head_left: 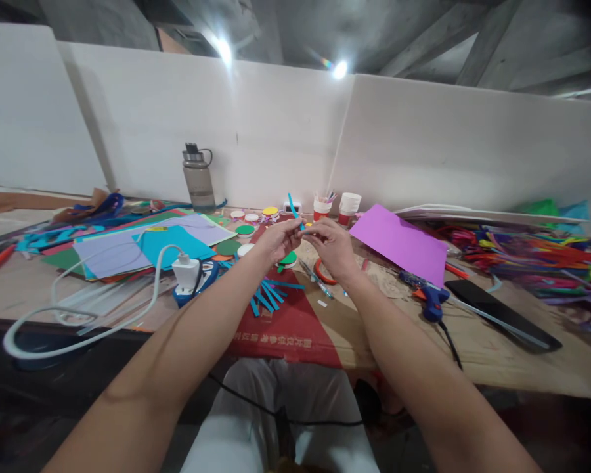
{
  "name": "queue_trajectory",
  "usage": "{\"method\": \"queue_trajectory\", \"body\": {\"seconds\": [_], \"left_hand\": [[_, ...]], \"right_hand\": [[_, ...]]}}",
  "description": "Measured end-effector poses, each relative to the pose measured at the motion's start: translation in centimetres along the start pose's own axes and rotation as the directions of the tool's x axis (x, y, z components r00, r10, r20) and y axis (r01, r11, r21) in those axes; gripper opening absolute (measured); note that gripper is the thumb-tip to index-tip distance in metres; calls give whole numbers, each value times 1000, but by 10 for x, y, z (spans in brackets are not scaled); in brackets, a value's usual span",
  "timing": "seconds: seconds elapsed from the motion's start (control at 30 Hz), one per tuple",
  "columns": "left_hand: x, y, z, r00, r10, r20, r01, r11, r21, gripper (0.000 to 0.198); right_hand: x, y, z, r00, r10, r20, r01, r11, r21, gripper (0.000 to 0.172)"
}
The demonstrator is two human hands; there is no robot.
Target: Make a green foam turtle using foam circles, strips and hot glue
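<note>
Your left hand and right hand meet in front of you, above the table, with their fingertips nearly together. Between them is a narrow blue strip, its upper part standing clear and leaning a little to the left. Your left thumb and fingers pinch it low down; your right fingertips close in a narrow pinch at its lower end, though the exact contact there is too small to tell.

The strip looks like paper or thin foam: very light, bendable, easy to crease or tear, and probably not slippery. Hold it near the end being worked, lightly and flat between finger pads, since the free length will likely flop or twist.

Just below your hands lie a green-topped disc, a fan of loose blue strips, an orange-handled tool and a pen. Farther right are a purple sheet, a glue gun and a phone; farther left, a white charger and piled coloured paper. Behind stand paper cups and a bottle.
</note>
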State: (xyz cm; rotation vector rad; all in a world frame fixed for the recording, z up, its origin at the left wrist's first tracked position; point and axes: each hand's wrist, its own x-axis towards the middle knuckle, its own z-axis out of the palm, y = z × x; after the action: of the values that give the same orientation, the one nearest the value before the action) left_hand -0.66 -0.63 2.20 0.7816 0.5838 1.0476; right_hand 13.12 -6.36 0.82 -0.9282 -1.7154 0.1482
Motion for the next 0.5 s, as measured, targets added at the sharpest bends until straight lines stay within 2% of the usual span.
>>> {"method": "queue_trajectory", "body": {"seconds": [0.1, 0.3, 0.4, 0.5], "left_hand": [[0, 2, -2, 997, 67, -29, -66, 997, 31, 17], [3, 14, -13, 975, 208, -76, -202, 976, 78, 4], [4, 11, -15, 960, 279, -41, -269, 950, 160, 9], [3, 2, -12, 947, 321, 24, -314, 902, 297, 15]], "right_hand": [[0, -4, -1, 999, 40, 9, -40, 999, 2, 10], [0, -9, 1, 997, 59, 51, -60, 998, 18, 23], [-1, -8, 2, 997, 74, 38, -76, 995, 66, 19], [-1, -5, 2, 991, 121, -62, -112, 985, 130, 15]]}}
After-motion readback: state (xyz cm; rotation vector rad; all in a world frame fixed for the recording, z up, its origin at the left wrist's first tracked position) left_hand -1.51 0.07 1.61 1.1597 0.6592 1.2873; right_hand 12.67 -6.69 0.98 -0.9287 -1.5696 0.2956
